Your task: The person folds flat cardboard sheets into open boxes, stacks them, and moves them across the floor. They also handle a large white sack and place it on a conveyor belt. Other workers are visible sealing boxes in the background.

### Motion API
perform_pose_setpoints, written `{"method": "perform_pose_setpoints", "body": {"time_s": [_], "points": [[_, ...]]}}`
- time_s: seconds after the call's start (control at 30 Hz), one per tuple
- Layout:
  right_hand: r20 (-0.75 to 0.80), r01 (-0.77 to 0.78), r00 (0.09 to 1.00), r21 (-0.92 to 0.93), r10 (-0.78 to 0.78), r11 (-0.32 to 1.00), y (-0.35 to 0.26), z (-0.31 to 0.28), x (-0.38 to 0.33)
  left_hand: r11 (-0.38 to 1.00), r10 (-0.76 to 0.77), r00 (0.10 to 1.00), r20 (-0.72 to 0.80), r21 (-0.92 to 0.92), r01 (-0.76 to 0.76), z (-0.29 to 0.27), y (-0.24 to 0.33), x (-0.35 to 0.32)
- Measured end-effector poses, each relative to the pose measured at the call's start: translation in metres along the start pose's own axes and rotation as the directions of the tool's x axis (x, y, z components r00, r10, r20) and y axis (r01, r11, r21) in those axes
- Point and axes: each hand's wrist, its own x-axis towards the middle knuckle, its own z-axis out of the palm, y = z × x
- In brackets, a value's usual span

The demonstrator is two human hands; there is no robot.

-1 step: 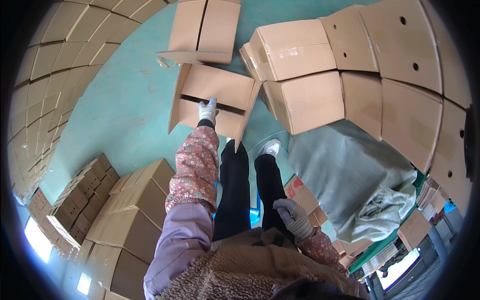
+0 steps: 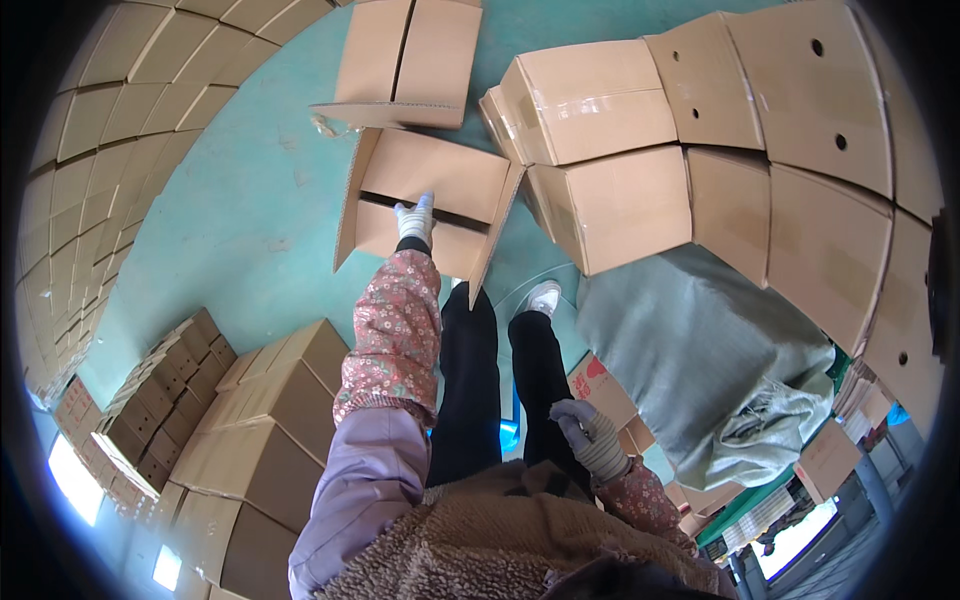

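My left hand (image 2: 415, 219), in a pale knitted glove, reaches down to a cardboard box (image 2: 418, 163) in front of me. The fingers point forward and apart, touching the box's inner flaps at the dark slit where they meet. Two outer flaps stand up at the box's left and right sides. Near my right thigh hangs my right hand (image 2: 592, 440), gloved the same way, loosely bent with thumb and fingers apart and nothing seen in it.
Another carton (image 2: 435, 50) stands just beyond. Stacked cartons (image 2: 627, 203) line the right, beside a grey-green sheet (image 2: 690, 340) over something bulky. A tall carton wall (image 2: 90, 180) rises at left; more cartons (image 2: 265, 430) stand at lower left. Green floor (image 2: 250, 210) lies between.
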Motion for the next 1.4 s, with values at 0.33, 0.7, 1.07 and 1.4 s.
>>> {"method": "perform_pose_setpoints", "body": {"time_s": [0.33,0.7,1.07,1.4], "points": [[-0.102,-0.111,0.986,0.216,0.135,0.970,0.049,0.000,0.021,0.990,0.128,0.884,-0.449,0.105,-0.090,0.047,0.098,-0.020],[-0.077,-0.224,0.961,0.345,0.265,0.912,0.062,0.010,0.028,0.991,-0.026,0.999,-0.030,-0.133,0.022,0.083,0.127,0.050],[0.045,-0.312,0.946,0.386,0.320,0.868,0.079,0.017,0.039,0.798,0.120,0.768,-0.629,0.522,0.303,0.019,0.074,-0.016],[0.040,-0.342,0.937,0.306,0.347,0.888,0.099,0.016,0.035,0.992,0.064,0.800,-0.596,-0.051,-0.118,0.042,0.066,0.022]]}}
